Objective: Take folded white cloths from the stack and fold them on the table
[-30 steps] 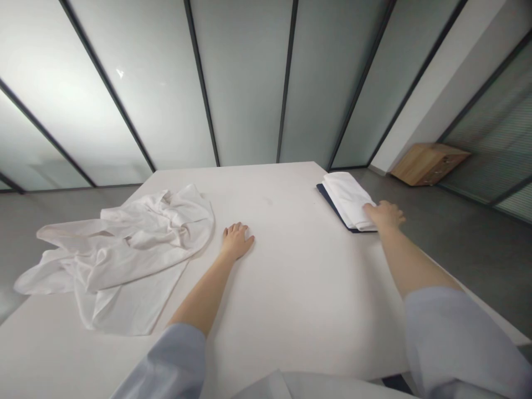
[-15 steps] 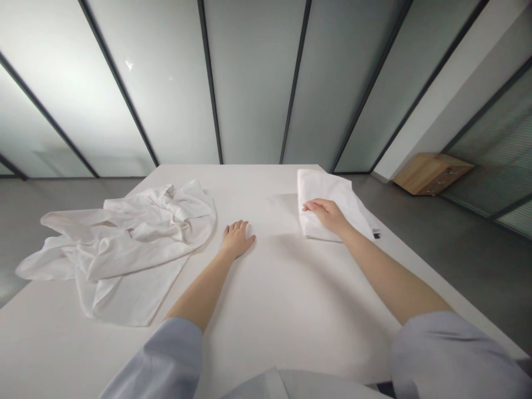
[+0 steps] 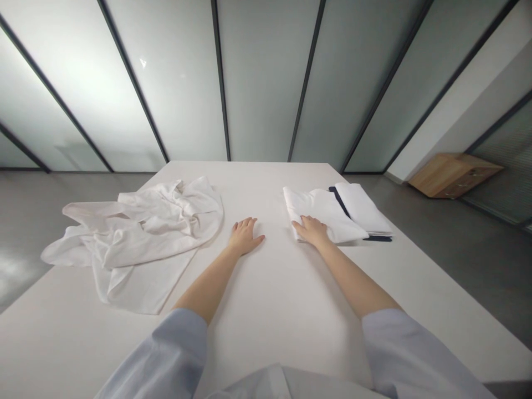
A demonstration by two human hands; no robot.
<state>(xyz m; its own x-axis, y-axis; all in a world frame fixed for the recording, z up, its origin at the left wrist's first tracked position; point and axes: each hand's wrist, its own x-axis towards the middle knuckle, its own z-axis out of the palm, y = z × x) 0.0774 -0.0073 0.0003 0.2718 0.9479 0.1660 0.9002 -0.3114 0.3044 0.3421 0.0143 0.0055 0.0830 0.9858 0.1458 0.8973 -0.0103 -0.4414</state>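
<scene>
My left hand [image 3: 244, 237] rests palm down on the white tabletop, fingers spread, holding nothing. To its left lies a crumpled white cloth [image 3: 153, 227], perhaps a garment, partly hanging past the table's left edge. My right hand [image 3: 312, 231] is on the near left part of a folded white cloth [image 3: 328, 213], fingers bent over it. That cloth partly overlaps a stack at the right, where another folded white cloth [image 3: 363, 209] lies with a dark navy layer [image 3: 377, 239] showing beneath. The right fingertips are partly hard to make out against the fabric.
The white table [image 3: 266, 310] reaches from my body toward a frosted glass partition [image 3: 261, 83] with dark frames. A wooden cabinet [image 3: 451, 174] stands on the grey floor [image 3: 469, 244] beyond the table's right side.
My right hand has drawn the upper folded cloth leftward, uncovering the white cloth and navy layer under it. The left hand stays flat on the table. The view has shifted slightly.
</scene>
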